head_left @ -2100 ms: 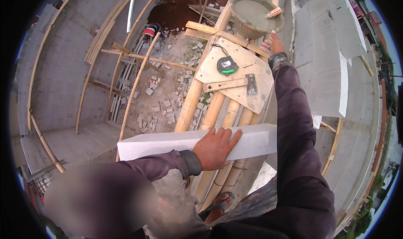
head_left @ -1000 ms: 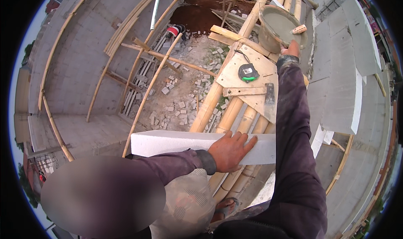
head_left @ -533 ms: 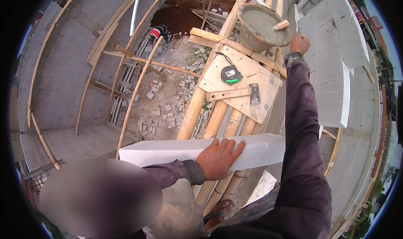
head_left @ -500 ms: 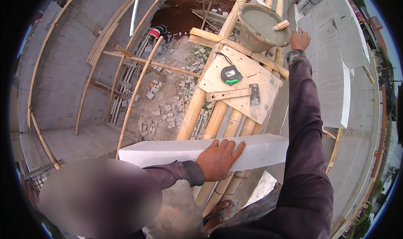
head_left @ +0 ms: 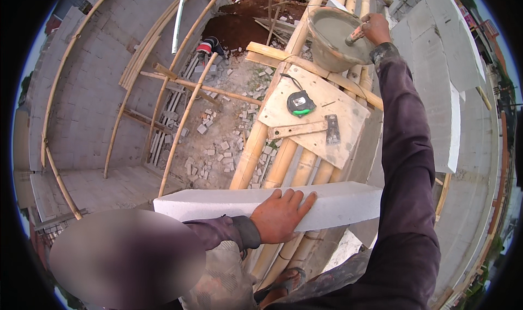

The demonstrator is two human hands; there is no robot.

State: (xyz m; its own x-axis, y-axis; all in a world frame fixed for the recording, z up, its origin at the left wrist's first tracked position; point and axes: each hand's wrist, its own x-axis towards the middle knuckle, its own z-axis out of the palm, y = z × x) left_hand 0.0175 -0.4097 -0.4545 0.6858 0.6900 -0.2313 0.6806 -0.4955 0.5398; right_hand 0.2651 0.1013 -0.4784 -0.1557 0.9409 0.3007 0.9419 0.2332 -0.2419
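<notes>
My left hand (head_left: 283, 216) is laid over the top edge of a long white building block (head_left: 188, 201), with its fingers curled onto the upper face. Farther off on the right, my right hand (head_left: 377, 29) closes round the handle of a trowel (head_left: 355, 35). The trowel's lower end is hidden in the grey wet mortar (head_left: 333, 29) of a round bucket (head_left: 327, 58). Between my hands lies a pale wooden board (head_left: 348, 111). On it rest a black and green tape measure (head_left: 300, 103) and a hatchet (head_left: 305, 129) with a wooden handle and dark metal head.
Bamboo poles (head_left: 280, 163) form the platform under the board, with a crosspiece (head_left: 348, 84) beside the bucket. A block wall (head_left: 444, 119) runs along the right. Far below on the left are rubble (head_left: 220, 152), upright bamboo scaffolding (head_left: 182, 125) and a bent-over person (head_left: 206, 47).
My right hand has moved from beyond the bucket's right rim onto the trowel handle, which now tilts differently. My left hand stays on the block.
</notes>
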